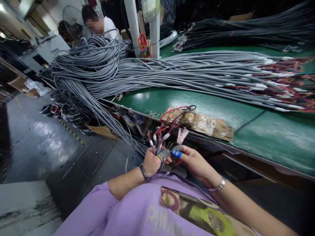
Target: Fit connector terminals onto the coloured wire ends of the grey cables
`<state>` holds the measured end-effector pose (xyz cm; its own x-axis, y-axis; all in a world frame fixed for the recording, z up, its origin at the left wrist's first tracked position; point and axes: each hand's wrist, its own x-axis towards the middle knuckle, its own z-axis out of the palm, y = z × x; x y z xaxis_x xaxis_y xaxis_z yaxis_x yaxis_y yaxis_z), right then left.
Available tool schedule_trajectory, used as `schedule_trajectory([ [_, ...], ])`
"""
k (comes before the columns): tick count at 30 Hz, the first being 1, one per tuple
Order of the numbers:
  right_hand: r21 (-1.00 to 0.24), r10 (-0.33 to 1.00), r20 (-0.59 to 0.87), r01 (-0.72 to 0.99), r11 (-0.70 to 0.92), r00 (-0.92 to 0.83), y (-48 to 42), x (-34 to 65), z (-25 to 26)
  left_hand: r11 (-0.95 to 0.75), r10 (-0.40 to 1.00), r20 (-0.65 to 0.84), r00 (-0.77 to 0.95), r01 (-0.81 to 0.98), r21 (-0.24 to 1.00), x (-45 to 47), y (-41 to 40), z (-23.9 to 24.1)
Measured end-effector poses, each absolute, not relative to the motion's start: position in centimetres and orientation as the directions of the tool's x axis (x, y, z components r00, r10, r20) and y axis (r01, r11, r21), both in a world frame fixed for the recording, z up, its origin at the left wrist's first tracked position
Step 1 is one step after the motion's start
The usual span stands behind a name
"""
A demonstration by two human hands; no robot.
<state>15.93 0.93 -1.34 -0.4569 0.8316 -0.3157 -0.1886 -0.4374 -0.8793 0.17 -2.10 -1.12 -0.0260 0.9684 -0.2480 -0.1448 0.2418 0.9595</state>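
- Several grey cable ends (163, 141) are gripped in the left hand (153, 161), its fingers curled closely around them; coloured wires (160, 129) are fanned out above.
- The right hand (194, 162) is held just beside, thumb and fingertips close together; whether a wire is pinched cannot be told.
- The grey cable ends are held before the near edge of the green bench (147, 101), near the taped cardboard (209, 125).
- Grey cables (187, 74) are laid along the bench.

Bench (283, 131) is done in plain green, piled with grey cables (172, 74); a floor line (72, 132) striped yellow and black can be spotted left of it, lilac shirt (130, 206) worn just in front.
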Motion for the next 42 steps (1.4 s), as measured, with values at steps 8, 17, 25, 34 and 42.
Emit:
schedule_trajectory([
  [8, -0.871, 0.847, -0.301, -0.235, -0.431, -0.437, 0.5, 15.2, -0.3, 0.270, 0.963, -0.269, 0.022, -0.117, 0.956, 0.3, -2.0, -0.8],
  [17, -0.881, 0.865, -0.341, -0.197, -0.431, -0.369, 0.7, 15.6, -1.6, 0.190, 0.971, -0.213, -0.110, -0.187, 0.964, 0.2, -2.1, -1.7],
  [25, -0.847, 0.827, -0.354, -0.225, -0.481, -0.436, 0.4, 15.9, -1.7, 0.174, 0.958, -0.230, -0.171, -0.290, 0.941, 0.8, -1.8, -0.2],
  [34, -0.642, 0.810, -0.369, -0.506, -0.576, -0.455, 3.5, 17.6, -2.2, 0.114, 0.986, -0.149, -0.077, -0.342, 0.933, 0.9, -2.0, 1.0],
  [42, -0.806, 0.911, -0.240, -0.454, -0.379, -0.334, 4.5, 16.2, -0.3, 0.111, 0.993, -0.119, -0.003, -0.327, 0.938, 2.4, -1.6, 0.9],
])
